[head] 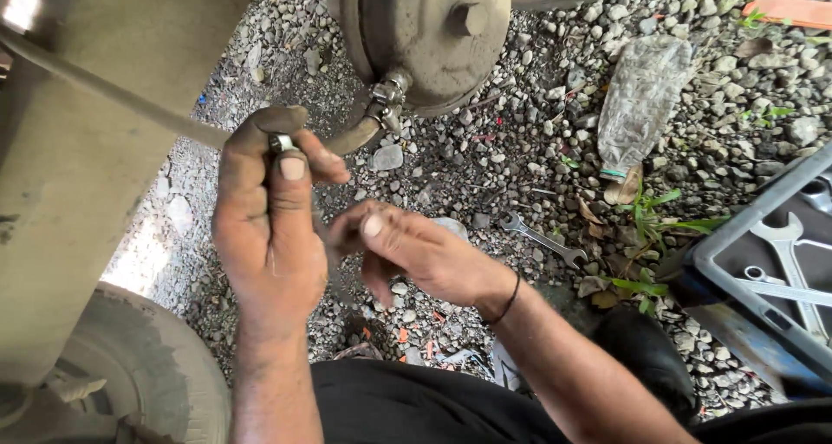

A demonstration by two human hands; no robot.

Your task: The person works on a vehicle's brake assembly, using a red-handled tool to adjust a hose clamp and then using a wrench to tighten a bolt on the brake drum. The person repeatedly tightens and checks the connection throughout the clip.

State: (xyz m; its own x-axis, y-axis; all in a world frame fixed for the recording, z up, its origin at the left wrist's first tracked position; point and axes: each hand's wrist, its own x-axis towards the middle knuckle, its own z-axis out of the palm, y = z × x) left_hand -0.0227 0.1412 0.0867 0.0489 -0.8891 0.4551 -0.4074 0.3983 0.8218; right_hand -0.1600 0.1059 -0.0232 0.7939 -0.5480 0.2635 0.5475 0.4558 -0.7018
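My left hand is grimy and raised, its thumb and fingers pinching a small metal fitting at the fingertips. My right hand sits just right of it, fingers curled together near the left palm; whether it holds something is hidden. Above both hands hangs a round dusty brake chamber with a clamp and hose fitting at its lower edge. A dark hose runs from that fitting toward my left fingers.
Loose gravel covers the ground. A combination spanner lies right of my hands. A crushed clear plastic bottle lies further right. A grey tool tray with spanners stands at the right edge. A tyre is at lower left, a beige frame beam on the left.
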